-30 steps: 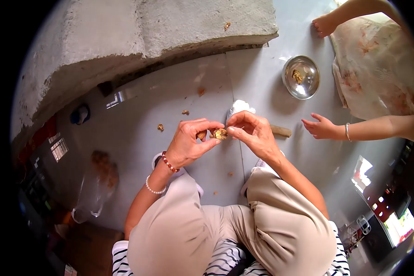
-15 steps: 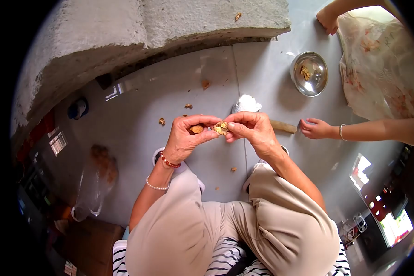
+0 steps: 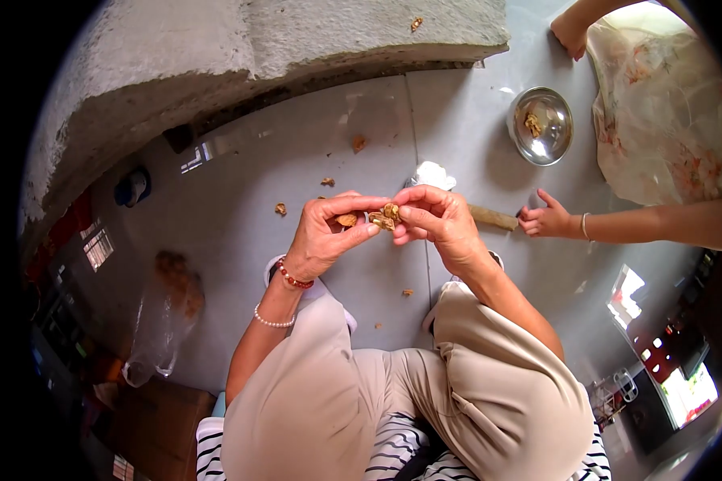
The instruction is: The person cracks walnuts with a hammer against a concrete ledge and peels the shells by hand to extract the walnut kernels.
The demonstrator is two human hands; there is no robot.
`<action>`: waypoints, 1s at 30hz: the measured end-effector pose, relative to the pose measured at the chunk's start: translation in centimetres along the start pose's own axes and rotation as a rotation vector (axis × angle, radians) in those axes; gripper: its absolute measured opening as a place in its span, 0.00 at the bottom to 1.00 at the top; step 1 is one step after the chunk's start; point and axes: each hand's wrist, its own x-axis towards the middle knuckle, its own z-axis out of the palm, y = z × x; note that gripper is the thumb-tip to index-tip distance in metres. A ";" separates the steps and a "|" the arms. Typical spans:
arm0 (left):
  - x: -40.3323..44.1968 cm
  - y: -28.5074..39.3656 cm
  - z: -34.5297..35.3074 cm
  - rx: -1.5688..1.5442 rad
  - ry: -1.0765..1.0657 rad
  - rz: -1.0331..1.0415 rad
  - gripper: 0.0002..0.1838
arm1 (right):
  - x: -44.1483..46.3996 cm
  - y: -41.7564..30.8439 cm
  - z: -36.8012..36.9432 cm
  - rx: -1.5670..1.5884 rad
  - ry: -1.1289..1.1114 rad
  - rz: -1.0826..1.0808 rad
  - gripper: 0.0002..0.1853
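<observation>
We are holding 1 walnut (image 3: 385, 216) between 2 hands: left (image 3: 317, 235) and right (image 3: 441, 227), fingertips pinching narrowly. The walnut is sitting above the floor (image 3: 353, 276), below the white bundle (image 3: 433, 175).

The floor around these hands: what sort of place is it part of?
Likely a home interior: smooth grey floor tiles, a rough concrete block and a cardboard-brown box or low stand suggest a lived-in room.

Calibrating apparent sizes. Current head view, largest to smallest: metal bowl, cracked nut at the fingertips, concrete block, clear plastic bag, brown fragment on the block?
1. Concrete block
2. Clear plastic bag
3. Metal bowl
4. Cracked nut
5. Brown fragment

Image size only; distances differ.
</observation>
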 end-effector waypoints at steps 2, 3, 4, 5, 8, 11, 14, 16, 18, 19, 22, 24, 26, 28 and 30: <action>0.1 0.0 0.1 0.002 0.004 0.009 0.16 | 0.0 0.1 0.1 -0.020 0.022 -0.029 0.09; 0.1 -0.1 0.1 0.009 0.006 0.009 0.16 | -0.2 0.0 0.3 -0.031 0.035 -0.042 0.09; 0.2 -0.2 0.1 0.017 0.008 0.010 0.16 | -0.3 -0.1 0.4 -0.042 0.049 -0.056 0.09; 0.2 -0.2 0.1 0.017 0.008 0.016 0.16 | -0.4 -0.2 0.6 -0.095 0.051 -0.069 0.09; 0.2 -0.2 0.2 0.032 0.004 0.029 0.16 | -0.6 -0.6 1.0 -0.214 0.063 -0.090 0.09; 0.2 0.3 0.3 0.083 -0.023 0.018 0.16 | -0.6 -0.7 1.0 -0.242 0.078 -0.057 0.09; 0.2 0.4 0.2 0.091 -0.046 -0.011 0.16 | -0.5 -0.7 0.7 -0.228 0.078 0.001 0.09; 0.2 0.2 0.2 0.017 -0.032 -0.031 0.15 | -0.5 -0.7 0.7 -0.207 0.085 0.028 0.11; 0.2 0.3 0.3 -0.001 -0.011 -0.056 0.14 | -0.6 -0.8 0.7 -0.195 0.104 0.025 0.10; 0.2 0.3 0.2 -0.011 0.001 -0.067 0.13 | -0.7 -0.8 0.8 -0.189 0.114 0.024 0.10; 0.4 0.7 0.3 -0.090 0.004 -0.133 0.10 | -0.7 -0.2 1.0 -0.267 0.134 -0.082 0.08; 0.5 0.5 0.8 -0.078 0.058 -0.160 0.09 | -0.7 0.2 1.2 -0.447 0.167 -0.177 0.08; 0.7 0.2 1.1 -0.070 0.096 -0.162 0.08 | -0.7 0.5 1.4 -0.572 0.191 -0.272 0.07; 0.8 -0.4 1.2 -0.063 0.119 -0.139 0.10 | -0.6 0.8 1.6 -0.641 0.206 -0.366 0.08; 0.8 -0.2 1.2 -0.040 0.123 -0.153 0.09 | -0.5 0.7 1.7 -0.625 0.203 -0.351 0.08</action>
